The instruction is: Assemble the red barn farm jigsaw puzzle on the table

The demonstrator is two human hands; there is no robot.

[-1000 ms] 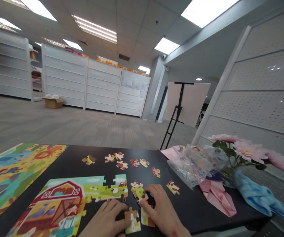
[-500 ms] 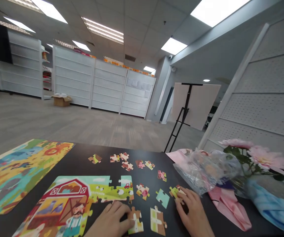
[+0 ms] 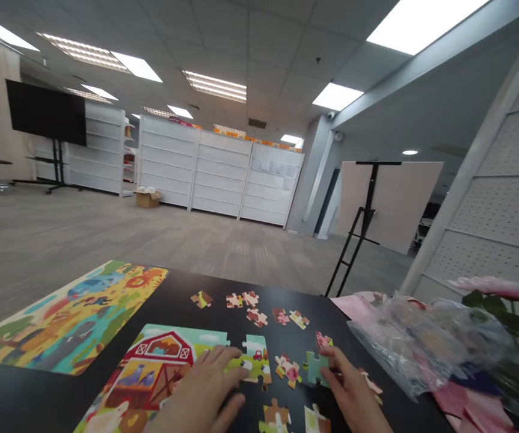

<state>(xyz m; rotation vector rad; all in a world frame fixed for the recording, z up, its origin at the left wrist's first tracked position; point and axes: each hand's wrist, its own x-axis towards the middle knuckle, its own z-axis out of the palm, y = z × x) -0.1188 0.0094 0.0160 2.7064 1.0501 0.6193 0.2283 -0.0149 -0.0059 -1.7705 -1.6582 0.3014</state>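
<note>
My left hand [image 3: 207,385] lies over the right part of the partly joined barn puzzle [image 3: 162,346], its fingers spread and holding nothing. My right hand [image 3: 352,385] has its fingertips on the right side of a light green puzzle piece [image 3: 316,367], which lies to the right of the joined section. A pig piece [image 3: 288,369] sits between the hands. Nearer the front edge are a brown-and-green piece [image 3: 275,416] and a cream-and-brown piece [image 3: 317,419]. Another piece [image 3: 371,385] is partly hidden by my right hand.
Several loose pieces [image 3: 256,317] lie toward the back of the black table [image 3: 178,299]. A finished animal puzzle [image 3: 79,313] is at left. Clear plastic bags [image 3: 426,337], pink cloth [image 3: 471,403] and pink flowers [image 3: 503,288] are at right. An easel [image 3: 362,222] stands behind.
My left hand has moved up onto the barn puzzle. My right hand has shifted from the yellow-green piece to the light green one. The view has turned left.
</note>
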